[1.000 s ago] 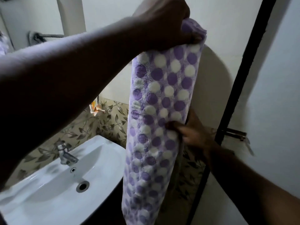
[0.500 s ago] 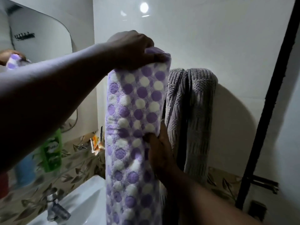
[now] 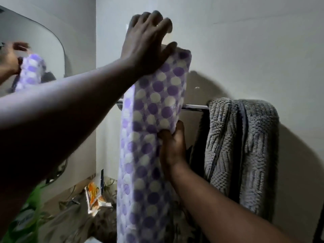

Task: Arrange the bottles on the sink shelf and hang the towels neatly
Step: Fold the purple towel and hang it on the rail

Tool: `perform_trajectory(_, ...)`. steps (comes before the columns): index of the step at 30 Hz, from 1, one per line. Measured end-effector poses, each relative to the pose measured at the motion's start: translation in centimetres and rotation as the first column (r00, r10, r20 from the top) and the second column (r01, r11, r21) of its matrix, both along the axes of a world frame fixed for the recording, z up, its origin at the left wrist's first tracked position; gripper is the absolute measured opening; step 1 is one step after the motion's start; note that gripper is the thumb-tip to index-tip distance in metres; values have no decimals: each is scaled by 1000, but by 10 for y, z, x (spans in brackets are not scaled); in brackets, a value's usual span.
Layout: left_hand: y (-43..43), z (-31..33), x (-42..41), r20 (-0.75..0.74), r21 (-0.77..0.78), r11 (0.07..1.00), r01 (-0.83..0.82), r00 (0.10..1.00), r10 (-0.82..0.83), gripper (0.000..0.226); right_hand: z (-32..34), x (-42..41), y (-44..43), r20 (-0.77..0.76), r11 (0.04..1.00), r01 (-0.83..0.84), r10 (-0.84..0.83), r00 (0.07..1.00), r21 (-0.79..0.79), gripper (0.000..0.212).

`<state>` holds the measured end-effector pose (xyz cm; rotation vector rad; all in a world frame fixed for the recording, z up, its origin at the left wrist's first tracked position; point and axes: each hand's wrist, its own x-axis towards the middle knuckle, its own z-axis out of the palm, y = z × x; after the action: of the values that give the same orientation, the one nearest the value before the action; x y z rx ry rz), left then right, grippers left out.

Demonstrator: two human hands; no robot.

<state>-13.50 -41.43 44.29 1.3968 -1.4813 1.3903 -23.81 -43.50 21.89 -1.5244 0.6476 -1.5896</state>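
Note:
A folded purple-and-white polka-dot towel (image 3: pixel 157 102) hangs upright in front of the chrome towel rail (image 3: pixel 194 107), its top edge above the rail. My left hand (image 3: pixel 145 42) is at the towel's top, thumb hooked over the edge and the other fingers stretched out above it. My right hand (image 3: pixel 172 144) grips the towel's right side about halfway down, just below the rail. A grey ribbed towel (image 3: pixel 245 146) is draped over the right part of the rail. A blurred green bottle (image 3: pixel 29 216) shows at the lower left.
A rounded mirror (image 3: pixel 43 50) on the left wall reflects a hand and the dotted towel. An orange sachet (image 3: pixel 94 197) leans on the leaf-patterned ledge in the corner. A white wall is behind the rail.
The view has tilted upward, so the rail now shows. The dotted towel has been lifted higher and shifted left of the grey towel. My left fingers have spread out from a closed fist.

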Motion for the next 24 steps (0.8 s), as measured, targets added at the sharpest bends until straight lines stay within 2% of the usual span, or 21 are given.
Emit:
perform_trajectory(2, -9, -25, -4, -42, -183, 983, 19, 999, -27, 35, 6, 8, -12, 49, 1000, 23, -23, 999, 6, 37)
perform_trajectory(4, -24, -58, -7, -56, -224, 971, 87, 993, -102, 25, 7, 17, -21, 95, 1000, 27, -28, 995, 9, 38)
perform_trajectory(6, -41, -87, -4, -51, -121, 981, 152, 986, -159, 27, 5, 23, -25, 133, 1000, 23, -24, 991, 6, 41)
perform_trajectory(9, -48, -98, 4, -133, 64, 970, 234, 966, -224, 45, -2, 29, -31, 169, 1000, 18, -19, 986, 6, 54)
perform_trajectory(12, -41, -93, 4, -105, 205, 959, 193, 979, -174, 52, -11, 41, -41, 209, 999, -20, 9, 978, 48, 74)
perform_trajectory(13, -40, -93, 5, -110, 271, 947, 171, 983, -146, 54, -16, 46, -45, 204, 999, -23, 15, 979, 41, 74)
perform_trajectory(15, -38, -95, 11, -162, 380, 913, 146, 983, -90, 59, -23, 52, -46, 185, 999, 1, -8, 983, 34, 68)
perform_trajectory(20, -43, -84, 19, -294, 558, 812, 172, 956, 0, 62, -24, 55, -46, 160, 1000, 11, -15, 987, 22, 74)
perform_trajectory(24, -49, -70, 13, -378, 722, 658, 214, 919, 116, 60, -22, 52, -49, 141, 999, 49, -48, 989, 3, 80)
